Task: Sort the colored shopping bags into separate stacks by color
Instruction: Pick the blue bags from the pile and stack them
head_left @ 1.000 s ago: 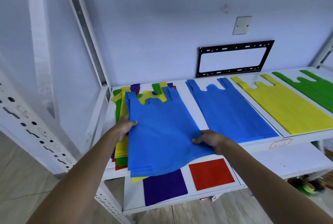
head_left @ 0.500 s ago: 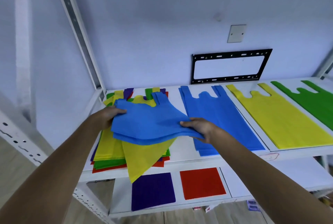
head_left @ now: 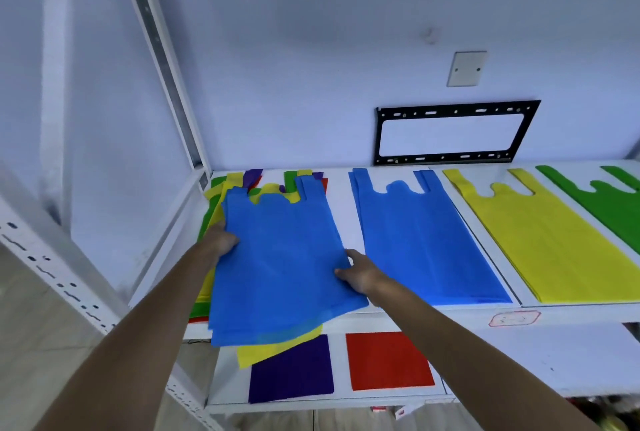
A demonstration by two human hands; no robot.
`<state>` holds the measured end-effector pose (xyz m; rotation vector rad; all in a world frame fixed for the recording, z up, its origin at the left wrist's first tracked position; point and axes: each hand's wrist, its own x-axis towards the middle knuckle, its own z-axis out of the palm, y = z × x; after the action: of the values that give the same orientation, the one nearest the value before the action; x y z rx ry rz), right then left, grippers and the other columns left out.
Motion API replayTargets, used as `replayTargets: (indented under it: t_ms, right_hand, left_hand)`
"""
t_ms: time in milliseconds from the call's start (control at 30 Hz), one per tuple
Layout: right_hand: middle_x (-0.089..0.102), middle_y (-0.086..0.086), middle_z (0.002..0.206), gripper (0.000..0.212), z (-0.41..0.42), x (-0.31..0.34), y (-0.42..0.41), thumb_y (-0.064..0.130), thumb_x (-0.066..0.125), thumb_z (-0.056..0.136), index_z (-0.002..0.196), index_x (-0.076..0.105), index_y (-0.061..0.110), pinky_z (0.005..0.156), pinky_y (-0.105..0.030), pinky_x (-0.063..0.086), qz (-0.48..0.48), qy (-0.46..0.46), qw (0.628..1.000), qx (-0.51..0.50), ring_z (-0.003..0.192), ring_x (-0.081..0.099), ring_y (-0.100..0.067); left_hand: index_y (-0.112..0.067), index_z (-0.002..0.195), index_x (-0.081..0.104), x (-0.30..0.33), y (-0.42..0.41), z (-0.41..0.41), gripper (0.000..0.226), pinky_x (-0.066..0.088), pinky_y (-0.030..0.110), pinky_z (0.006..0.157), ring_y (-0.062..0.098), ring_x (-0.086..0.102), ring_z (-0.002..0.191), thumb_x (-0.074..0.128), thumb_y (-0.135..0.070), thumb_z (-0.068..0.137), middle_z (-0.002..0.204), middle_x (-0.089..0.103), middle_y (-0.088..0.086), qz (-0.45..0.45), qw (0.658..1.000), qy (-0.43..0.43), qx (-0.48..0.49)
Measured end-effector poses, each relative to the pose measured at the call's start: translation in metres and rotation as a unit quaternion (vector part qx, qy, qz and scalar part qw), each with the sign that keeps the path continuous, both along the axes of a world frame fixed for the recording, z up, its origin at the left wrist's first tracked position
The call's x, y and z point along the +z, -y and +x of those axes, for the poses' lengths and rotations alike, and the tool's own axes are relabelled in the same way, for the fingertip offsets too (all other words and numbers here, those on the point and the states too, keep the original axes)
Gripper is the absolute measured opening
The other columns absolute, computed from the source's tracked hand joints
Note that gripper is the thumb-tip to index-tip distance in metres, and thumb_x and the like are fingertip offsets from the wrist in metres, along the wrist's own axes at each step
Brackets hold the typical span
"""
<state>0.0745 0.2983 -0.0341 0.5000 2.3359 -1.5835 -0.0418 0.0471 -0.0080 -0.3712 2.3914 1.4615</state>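
Note:
A blue bag (head_left: 280, 264) lies spread over the mixed pile (head_left: 221, 195) of yellow, green, purple and red bags at the shelf's left end. My left hand (head_left: 221, 240) grips its left edge and my right hand (head_left: 358, 273) pinches its right edge. To the right lie the blue stack (head_left: 419, 236), the yellow stack (head_left: 547, 240) and the green stack (head_left: 609, 202). On the lower shelf sit a purple stack (head_left: 291, 371) and a red stack (head_left: 389, 361). A yellow bag (head_left: 273, 347) hangs over the front edge beneath the blue one.
The white shelf (head_left: 346, 216) has an upright post (head_left: 162, 56) at its left rear corner. A black metal bracket (head_left: 453, 132) and a wall plate (head_left: 465, 68) are on the wall behind. A perforated rail (head_left: 52, 271) runs at the left.
The blue bag, lifted and bunched half a second ago, is now spread flat again over the mixed pile, both hands still at its edges. The camera view has shifted.

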Motion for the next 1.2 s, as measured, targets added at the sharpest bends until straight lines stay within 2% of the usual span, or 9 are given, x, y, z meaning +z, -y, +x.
replayTargets:
  t_ms: [267, 400, 500, 633, 833, 900, 1000, 1067, 1200]
  right_hand:
    - [0.042, -0.011, 0.128, 0.038, -0.014, -0.008, 0.014, 0.013, 0.049, 0.088, 0.126, 0.053, 0.012, 0.089, -0.038, 0.048, 0.336, -0.063, 0.94, 0.018, 0.116, 0.046, -0.031]
    - [0.064, -0.013, 0.114, 0.031, -0.023, -0.007, 0.006, 0.013, 0.06, 0.084, 0.113, 0.064, 0.002, 0.086, -0.037, 0.052, 0.224, -0.033, 0.973, -0.032, 0.104, 0.06, -0.029]
    - [0.053, -0.011, 0.08, 0.021, -0.021, -0.003, 0.007, 0.018, 0.069, 0.082, 0.087, 0.054, 0.003, 0.061, -0.031, 0.044, 0.062, 0.019, 0.996, -0.058, 0.071, 0.053, -0.025]
    - [0.041, -0.004, 0.055, 0.046, -0.023, -0.011, 0.015, 0.023, 0.074, 0.078, 0.059, 0.034, 0.013, 0.049, -0.027, 0.036, 0.124, 0.056, 0.99, -0.03, 0.047, 0.041, -0.019]
    - [0.048, -0.004, 0.07, 0.037, -0.029, -0.017, 0.02, 0.02, 0.077, 0.075, 0.065, 0.043, 0.011, 0.059, -0.03, 0.041, 0.093, 0.082, 0.991, -0.048, 0.067, 0.049, -0.023]
    - [0.057, -0.008, 0.091, 0.035, -0.029, -0.014, 0.023, 0.027, 0.078, 0.075, 0.088, 0.054, 0.006, 0.061, -0.03, 0.042, 0.063, 0.083, 0.994, -0.047, 0.083, 0.057, -0.027]
    - [0.056, -0.01, 0.122, 0.061, -0.033, -0.02, 0.034, 0.036, 0.077, 0.073, 0.12, 0.052, 0.006, 0.074, -0.032, 0.044, 0.145, 0.087, 0.985, -0.021, 0.111, 0.057, -0.03]
    - [0.054, -0.01, 0.123, 0.055, -0.036, -0.023, 0.045, 0.034, 0.076, 0.072, 0.117, 0.054, 0.01, 0.08, -0.034, 0.047, 0.166, 0.086, 0.982, -0.032, 0.111, 0.056, -0.03]
    - [0.06, -0.01, 0.101, 0.018, -0.046, -0.017, 0.057, 0.012, 0.063, 0.076, 0.091, 0.055, 0.007, 0.08, -0.036, 0.051, 0.039, 0.05, 0.992, -0.107, 0.088, 0.057, -0.029]
  left_hand:
    - [-0.012, 0.143, 0.038, -0.014, 0.011, -0.002, 0.048, 0.05, 0.049, 0.088, 0.036, 0.057, 0.112, 0.045, 0.0, 0.097, 0.139, 0.05, 0.014, 0.096, 0.994, 0.044, -0.017]
    - [-0.014, 0.14, 0.042, -0.014, 0.012, -0.015, 0.045, 0.049, 0.039, 0.062, 0.027, 0.059, 0.081, 0.046, -0.003, 0.097, 0.129, 0.056, 0.015, 0.12, 0.989, 0.081, -0.019]
    - [-0.011, 0.137, 0.045, -0.016, 0.007, -0.02, 0.04, 0.047, 0.037, 0.059, 0.025, 0.057, 0.074, 0.045, -0.002, 0.098, 0.105, 0.062, 0.01, 0.123, 0.988, 0.089, -0.024]
    - [-0.009, 0.136, 0.046, -0.022, 0.004, -0.02, 0.039, 0.048, 0.038, 0.062, 0.025, 0.058, 0.075, 0.045, -0.002, 0.098, 0.091, 0.06, 0.006, 0.13, 0.986, 0.103, -0.029]
    - [-0.009, 0.138, 0.046, -0.029, 0.008, -0.022, 0.04, 0.051, 0.04, 0.07, 0.026, 0.059, 0.083, 0.046, -0.005, 0.098, 0.114, 0.061, 0.011, 0.108, 0.989, 0.096, -0.038]
    - [-0.009, 0.14, 0.044, -0.03, 0.009, -0.022, 0.042, 0.05, 0.041, 0.075, 0.026, 0.059, 0.086, 0.047, -0.005, 0.098, 0.131, 0.056, 0.014, 0.1, 0.99, 0.094, -0.044]
    - [-0.008, 0.141, 0.043, -0.032, 0.01, -0.023, 0.043, 0.048, 0.04, 0.075, 0.028, 0.058, 0.094, 0.047, -0.004, 0.098, 0.137, 0.052, 0.014, 0.092, 0.991, 0.088, -0.052]
    - [-0.008, 0.141, 0.043, -0.033, 0.011, -0.024, 0.044, 0.047, 0.041, 0.079, 0.029, 0.057, 0.097, 0.047, -0.004, 0.098, 0.137, 0.052, 0.014, 0.088, 0.991, 0.085, -0.055]
    - [-0.009, 0.143, 0.041, -0.031, 0.02, -0.032, 0.047, 0.049, 0.044, 0.084, 0.034, 0.057, 0.106, 0.047, -0.003, 0.097, 0.138, 0.052, 0.014, 0.083, 0.993, 0.068, -0.04]
